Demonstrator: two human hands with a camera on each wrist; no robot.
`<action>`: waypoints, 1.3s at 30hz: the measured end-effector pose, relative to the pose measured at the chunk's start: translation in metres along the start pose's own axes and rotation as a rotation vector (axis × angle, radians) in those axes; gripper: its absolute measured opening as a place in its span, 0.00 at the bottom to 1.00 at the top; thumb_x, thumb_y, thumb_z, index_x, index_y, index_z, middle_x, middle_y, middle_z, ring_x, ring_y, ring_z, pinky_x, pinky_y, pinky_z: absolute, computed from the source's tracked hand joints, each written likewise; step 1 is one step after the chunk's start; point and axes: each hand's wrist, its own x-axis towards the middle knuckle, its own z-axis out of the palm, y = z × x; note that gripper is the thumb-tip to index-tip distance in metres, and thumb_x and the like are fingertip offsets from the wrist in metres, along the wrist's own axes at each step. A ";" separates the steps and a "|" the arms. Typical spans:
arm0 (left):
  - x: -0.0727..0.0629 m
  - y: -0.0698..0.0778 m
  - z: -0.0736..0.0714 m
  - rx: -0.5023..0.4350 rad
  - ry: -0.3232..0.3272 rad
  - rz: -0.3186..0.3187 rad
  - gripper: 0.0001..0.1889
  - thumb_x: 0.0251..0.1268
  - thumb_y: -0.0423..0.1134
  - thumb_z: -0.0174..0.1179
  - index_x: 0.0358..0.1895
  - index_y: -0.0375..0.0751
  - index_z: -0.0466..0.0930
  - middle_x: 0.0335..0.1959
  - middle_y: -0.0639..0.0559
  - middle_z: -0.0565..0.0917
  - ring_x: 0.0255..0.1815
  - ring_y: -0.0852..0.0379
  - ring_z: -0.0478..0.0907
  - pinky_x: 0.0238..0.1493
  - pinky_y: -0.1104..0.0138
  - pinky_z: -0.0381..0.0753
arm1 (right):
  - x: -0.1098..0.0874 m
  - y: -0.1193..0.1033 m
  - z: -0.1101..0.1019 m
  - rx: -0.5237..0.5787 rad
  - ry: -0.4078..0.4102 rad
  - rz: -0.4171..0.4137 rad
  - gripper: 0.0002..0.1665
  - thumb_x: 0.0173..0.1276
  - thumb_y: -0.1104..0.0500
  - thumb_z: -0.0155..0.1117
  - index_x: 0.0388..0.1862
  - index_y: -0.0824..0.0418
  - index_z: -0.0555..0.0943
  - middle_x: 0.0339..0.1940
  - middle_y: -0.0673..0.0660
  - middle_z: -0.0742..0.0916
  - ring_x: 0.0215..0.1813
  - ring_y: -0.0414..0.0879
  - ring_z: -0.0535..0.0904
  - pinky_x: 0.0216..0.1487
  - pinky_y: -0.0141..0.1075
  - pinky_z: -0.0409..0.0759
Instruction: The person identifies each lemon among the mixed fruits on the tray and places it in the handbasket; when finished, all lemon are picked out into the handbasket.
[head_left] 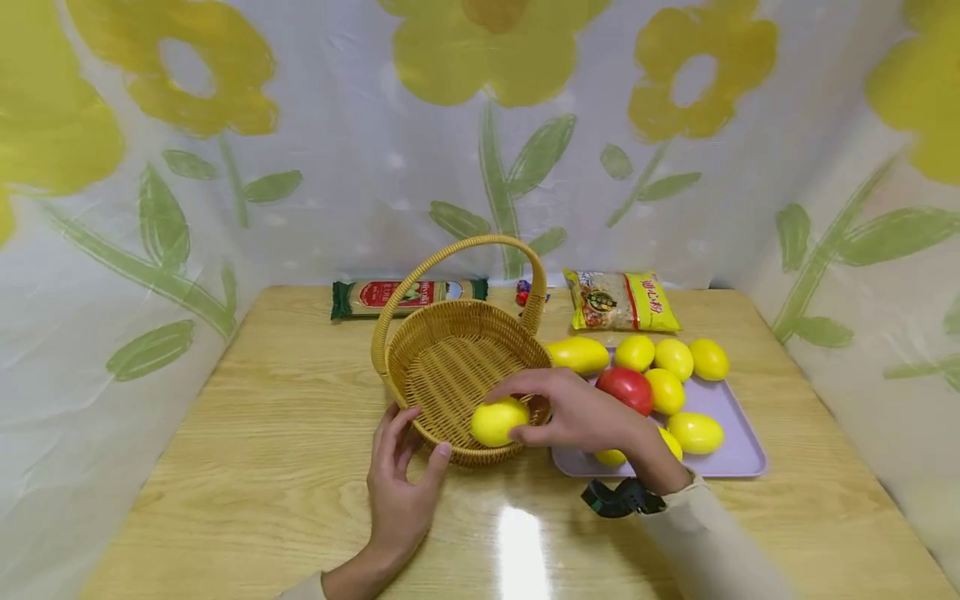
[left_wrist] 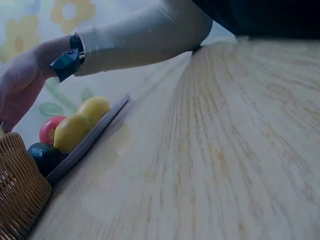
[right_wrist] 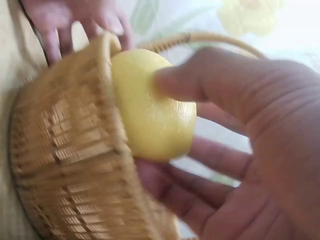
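Observation:
My right hand pinches a lemon between thumb and fingers, over the front right of the wicker basket. In the right wrist view the lemon overlaps the basket rim, with the thumb on one side and fingers beneath. My left hand is at the basket's front left, its fingers and thumb spread along the outer wall, fingertips right at the rim. Only slatted weave shows inside the basket.
A lilac tray right of the basket bears several lemons, a red fruit and a dark green fruit. A long yellow fruit lies at its corner. Behind are a green packet, a yellow bag and small wrapped pieces.

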 end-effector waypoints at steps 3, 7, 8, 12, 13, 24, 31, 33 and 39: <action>0.000 0.000 -0.002 -0.011 0.004 0.001 0.32 0.72 0.25 0.69 0.77 0.40 0.72 0.87 0.36 0.53 0.80 0.27 0.65 0.79 0.72 0.75 | 0.004 -0.002 0.001 0.011 0.023 -0.005 0.27 0.76 0.55 0.77 0.72 0.51 0.85 0.69 0.48 0.88 0.67 0.47 0.86 0.66 0.47 0.89; 0.000 0.000 -0.001 -0.021 0.001 0.003 0.31 0.72 0.24 0.68 0.77 0.35 0.72 0.87 0.36 0.53 0.81 0.27 0.65 0.79 0.73 0.74 | -0.017 0.008 -0.024 0.107 0.121 0.050 0.26 0.76 0.58 0.77 0.71 0.54 0.86 0.69 0.52 0.89 0.64 0.49 0.89 0.66 0.48 0.90; 0.000 0.000 0.000 -0.020 -0.002 0.002 0.31 0.72 0.24 0.68 0.77 0.34 0.71 0.87 0.36 0.53 0.81 0.27 0.65 0.79 0.73 0.74 | -0.026 0.013 -0.035 0.130 0.162 0.072 0.26 0.76 0.60 0.76 0.71 0.55 0.86 0.69 0.54 0.89 0.64 0.48 0.89 0.67 0.48 0.90; 0.000 -0.001 0.001 -0.023 0.002 0.004 0.31 0.72 0.23 0.68 0.76 0.34 0.72 0.87 0.36 0.54 0.81 0.28 0.64 0.78 0.73 0.74 | -0.071 0.044 -0.077 0.198 0.371 0.160 0.25 0.75 0.67 0.73 0.69 0.64 0.85 0.65 0.55 0.91 0.63 0.44 0.89 0.65 0.35 0.89; 0.000 -0.001 0.001 -0.025 0.004 0.004 0.31 0.72 0.23 0.68 0.76 0.34 0.72 0.87 0.35 0.54 0.81 0.29 0.64 0.78 0.73 0.75 | -0.084 0.053 -0.086 0.199 0.430 0.183 0.25 0.76 0.69 0.72 0.70 0.66 0.84 0.65 0.54 0.91 0.62 0.42 0.89 0.65 0.31 0.88; -0.001 0.002 0.002 -0.039 0.030 -0.020 0.32 0.71 0.22 0.69 0.76 0.33 0.73 0.87 0.36 0.56 0.82 0.32 0.64 0.79 0.72 0.74 | -0.205 0.130 -0.121 0.084 0.716 0.618 0.30 0.80 0.55 0.72 0.75 0.66 0.80 0.56 0.31 0.90 0.55 0.21 0.85 0.54 0.14 0.81; -0.002 0.001 0.002 -0.039 0.028 -0.013 0.32 0.71 0.22 0.69 0.76 0.36 0.73 0.87 0.37 0.56 0.82 0.32 0.64 0.79 0.72 0.74 | -0.212 0.157 -0.112 0.028 0.617 0.744 0.38 0.78 0.44 0.73 0.77 0.64 0.78 0.60 0.38 0.89 0.51 0.19 0.81 0.49 0.15 0.79; -0.002 0.001 0.002 -0.037 0.028 -0.013 0.32 0.71 0.22 0.69 0.76 0.36 0.73 0.87 0.37 0.56 0.81 0.32 0.65 0.79 0.72 0.74 | -0.205 0.163 -0.108 -0.002 0.601 0.762 0.40 0.78 0.42 0.73 0.79 0.63 0.77 0.66 0.49 0.88 0.51 0.21 0.79 0.49 0.14 0.78; -0.001 0.000 0.002 -0.036 0.022 -0.017 0.32 0.71 0.22 0.69 0.76 0.35 0.73 0.87 0.37 0.54 0.82 0.31 0.63 0.79 0.73 0.73 | -0.195 0.171 -0.102 -0.046 0.603 0.775 0.41 0.80 0.45 0.72 0.81 0.65 0.74 0.73 0.71 0.82 0.52 0.26 0.76 0.48 0.13 0.75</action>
